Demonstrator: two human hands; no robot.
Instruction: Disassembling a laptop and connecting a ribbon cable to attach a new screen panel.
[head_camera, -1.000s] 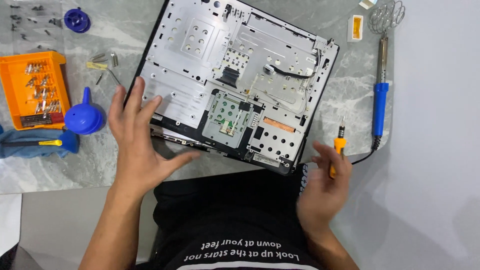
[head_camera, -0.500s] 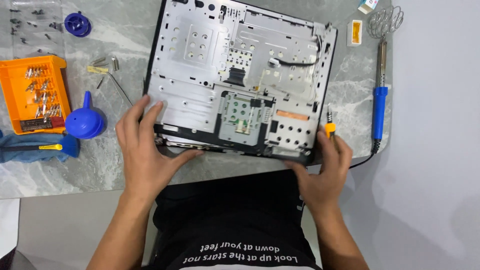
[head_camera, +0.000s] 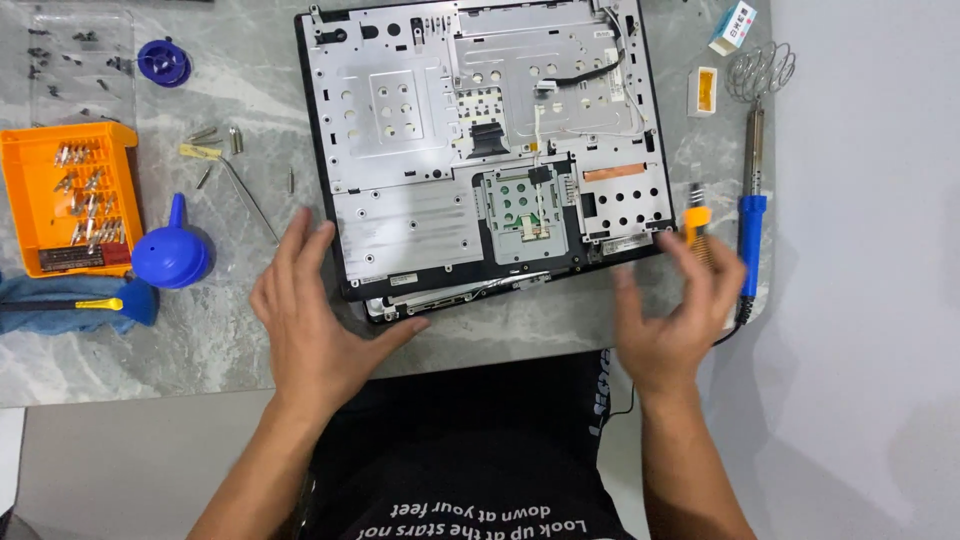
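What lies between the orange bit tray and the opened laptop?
In the head view, loose screwdriver bits and a thin metal rod lie between orange tray and laptop.

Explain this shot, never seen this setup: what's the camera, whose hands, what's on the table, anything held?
There is no machine here: one camera worn on a person's head looks down at their own two bare hands. On the grey marble-look table lies an opened laptop chassis, its silver inner plate facing up. The left hand rests at the chassis's near left corner, fingers spread, gripping nothing. The right hand is at the near right corner; an orange-handled screwdriver shows just past its fingers, but blur hides whether it is held. To the left are an orange bit tray, a blue air blower and loose screws. To the right lies a blue-handled soldering iron.
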